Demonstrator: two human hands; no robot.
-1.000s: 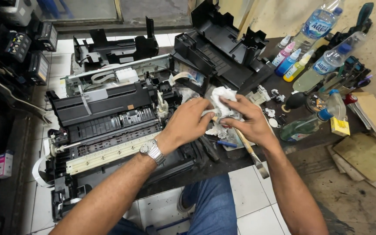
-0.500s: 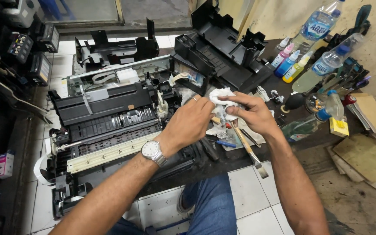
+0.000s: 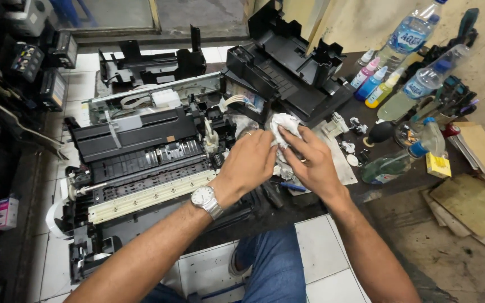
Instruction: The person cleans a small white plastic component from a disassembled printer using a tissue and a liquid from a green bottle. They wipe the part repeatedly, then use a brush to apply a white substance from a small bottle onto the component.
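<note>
My left hand [image 3: 249, 160], with a wristwatch [image 3: 206, 200] on the wrist, and my right hand [image 3: 312, 163] meet over the middle of the floor. Both grip a crumpled white tissue [image 3: 283, 124] that sticks up between the fingertips. What the tissue wraps is hidden by my fingers. Just left of my hands lies an opened black printer chassis [image 3: 136, 163] with its cream strip and rollers exposed.
A black printer cover [image 3: 287, 70] stands behind my hands. Small ink bottles [image 3: 370, 81] and clear plastic bottles [image 3: 416, 31] stand at the right, with tools, a black rubber blower [image 3: 380, 132] and cardboard sheets [image 3: 472, 207]. More printer parts [image 3: 29, 62] fill the left. My knee [image 3: 270, 264] is below.
Both hands have shifted slightly and worked the tissue; the right fingers now lie higher over it. The printer has not moved.
</note>
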